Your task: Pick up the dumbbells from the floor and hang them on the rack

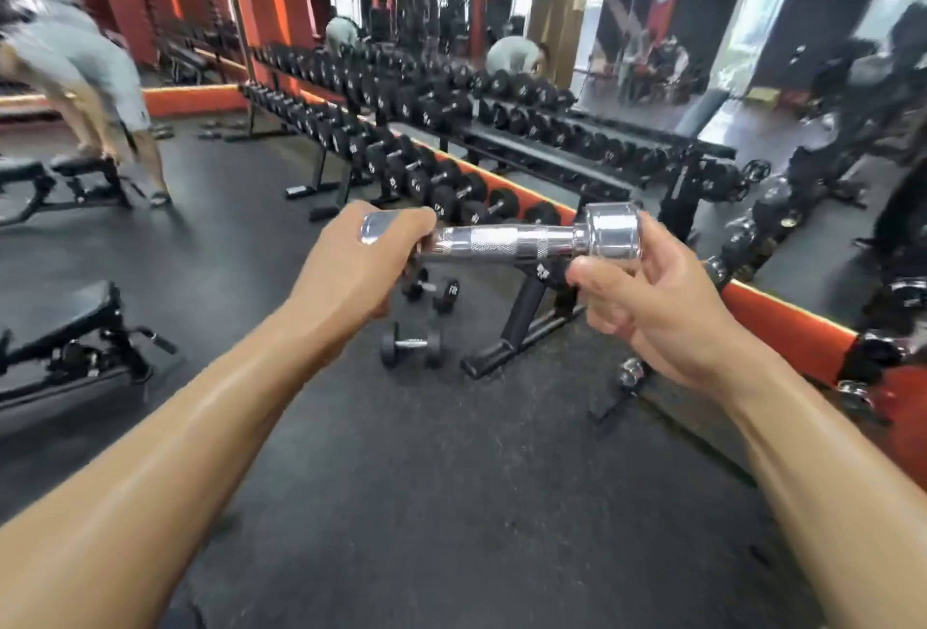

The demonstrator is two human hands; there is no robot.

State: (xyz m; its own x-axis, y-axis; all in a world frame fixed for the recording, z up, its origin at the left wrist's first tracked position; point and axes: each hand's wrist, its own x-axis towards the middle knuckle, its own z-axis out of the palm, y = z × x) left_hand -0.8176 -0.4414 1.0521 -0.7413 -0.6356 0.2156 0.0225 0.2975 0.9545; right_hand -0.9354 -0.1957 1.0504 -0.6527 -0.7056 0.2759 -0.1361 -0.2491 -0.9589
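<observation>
As left hand (pixel 351 272) and right hand (pixel 657 307) grip dumbbell (pixel 501 241) ends, open floor (pixel 426 478), rack (pixel 521 307) ahead.

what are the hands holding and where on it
A chrome dumbbell, held by its two ends: the left hand wraps the left head, and the right hand grips the right head.

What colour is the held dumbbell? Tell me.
The dumbbell is shiny chrome silver, seen in the head view.

Gleaming at centre, the chrome dumbbell (pixel 506 239): mirror-polished metal, its grip cross-hatched and rough. Below it the floor (pixel 426 478) is matt, speckled black. Above, the racked dumbbells (pixel 416 177) look dull black.
</observation>
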